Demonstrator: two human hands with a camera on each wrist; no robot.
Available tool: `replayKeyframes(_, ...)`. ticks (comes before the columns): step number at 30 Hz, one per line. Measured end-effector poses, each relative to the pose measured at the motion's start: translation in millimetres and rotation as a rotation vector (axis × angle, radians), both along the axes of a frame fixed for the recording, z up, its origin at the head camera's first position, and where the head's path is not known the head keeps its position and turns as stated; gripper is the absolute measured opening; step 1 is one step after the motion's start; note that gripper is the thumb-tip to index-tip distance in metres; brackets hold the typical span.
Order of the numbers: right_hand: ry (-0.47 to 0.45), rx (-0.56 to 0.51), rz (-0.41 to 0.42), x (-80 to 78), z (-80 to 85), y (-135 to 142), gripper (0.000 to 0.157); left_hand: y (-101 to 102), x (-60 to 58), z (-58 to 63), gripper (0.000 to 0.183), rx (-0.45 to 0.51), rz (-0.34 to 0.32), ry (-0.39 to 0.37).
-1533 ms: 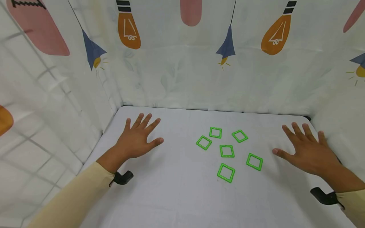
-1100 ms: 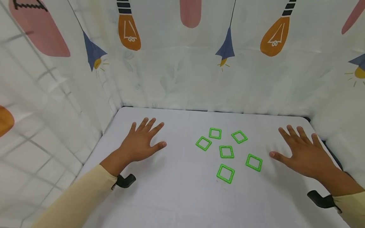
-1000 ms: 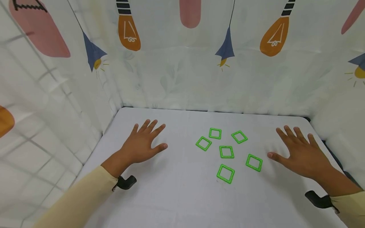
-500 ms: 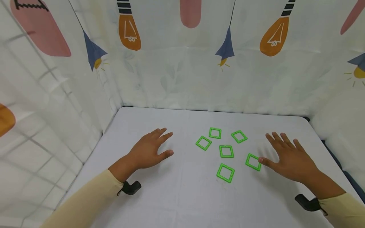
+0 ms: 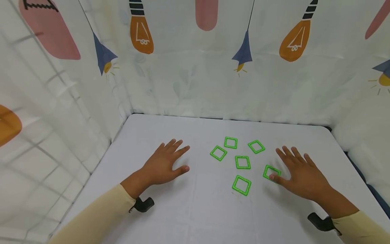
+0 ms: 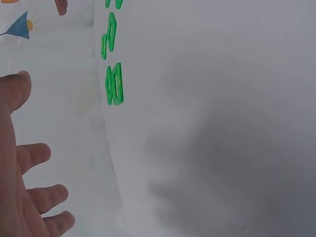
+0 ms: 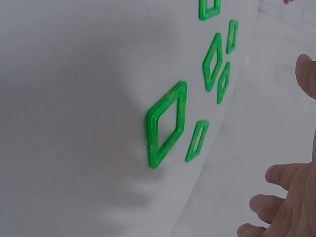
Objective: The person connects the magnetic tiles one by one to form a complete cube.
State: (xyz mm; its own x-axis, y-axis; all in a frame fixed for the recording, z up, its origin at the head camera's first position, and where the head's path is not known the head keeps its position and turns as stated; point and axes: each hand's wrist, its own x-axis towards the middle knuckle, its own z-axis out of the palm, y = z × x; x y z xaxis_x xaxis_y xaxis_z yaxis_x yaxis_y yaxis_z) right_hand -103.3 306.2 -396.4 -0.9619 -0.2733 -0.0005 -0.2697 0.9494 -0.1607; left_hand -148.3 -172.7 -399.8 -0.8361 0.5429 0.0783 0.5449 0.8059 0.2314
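Several green square frames, hollow in the middle, lie flat and apart on the white table; the nearest square frame (image 5: 241, 185) is at the centre front, and another square frame (image 5: 242, 162) sits behind it. My left hand (image 5: 163, 165) hovers left of the group with fingers spread, holding nothing. To the right, my right hand (image 5: 302, 174) is also spread and empty, its thumb overlapping the rightmost square frame (image 5: 267, 169) in the head view. In the right wrist view that square frame (image 7: 152, 128) shows apart from the fingers (image 7: 281, 175).
A white cloth covers the table (image 5: 195, 217). Pale curtains (image 5: 195, 81) printed with bulbs and lamps hang behind and at the left. A black wrist mount (image 5: 144, 204) sticks out under the left wrist, another mount (image 5: 320, 222) under the right.
Both hands have moved inward and nearer the front edge, the right one leftward until its thumb overlaps the rightmost square frame. The green square frames have stayed in place.
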Motion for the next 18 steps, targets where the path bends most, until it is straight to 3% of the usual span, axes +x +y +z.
replayKeyframes(18,-0.011,-0.052,0.039,4.3,-19.2,-18,0.104,13,6.4,-12.7,0.076,0.036,-0.052,-0.082)
